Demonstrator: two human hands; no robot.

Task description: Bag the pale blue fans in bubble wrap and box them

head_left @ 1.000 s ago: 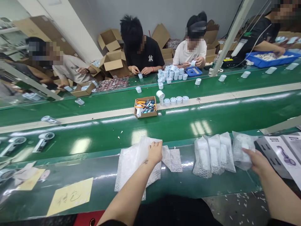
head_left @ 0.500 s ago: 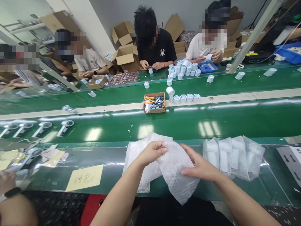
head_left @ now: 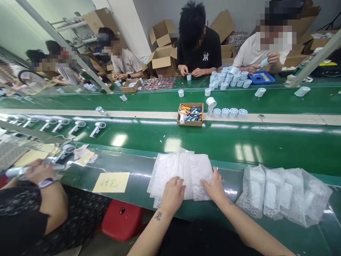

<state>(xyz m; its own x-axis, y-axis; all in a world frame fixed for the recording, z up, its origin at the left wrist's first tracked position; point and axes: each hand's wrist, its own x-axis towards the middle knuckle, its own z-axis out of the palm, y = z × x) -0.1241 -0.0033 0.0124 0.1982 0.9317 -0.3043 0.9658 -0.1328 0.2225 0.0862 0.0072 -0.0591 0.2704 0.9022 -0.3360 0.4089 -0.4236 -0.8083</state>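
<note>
On bubble bags (head_left: 198,166) near a handwritten note (head_left: 111,182), left hand (head_left: 173,193) loose, right hand (head_left: 216,189) splayed, both empty.

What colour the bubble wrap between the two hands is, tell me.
Whitish and translucent; the bubble wrap shows best in the head view.

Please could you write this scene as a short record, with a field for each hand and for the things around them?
Left hand: fingers bent, on the bubble-wrap pile
Right hand: open, thumb at the pile's right edge
Right side: four pale wrapped items in a row, in clear bubble wrap
Left side: yellow paper with handwriting; farther left, a co-worker's hand
Beyond the pile: open cardboard box of mixed small parts
Below the paper: red stool
</note>
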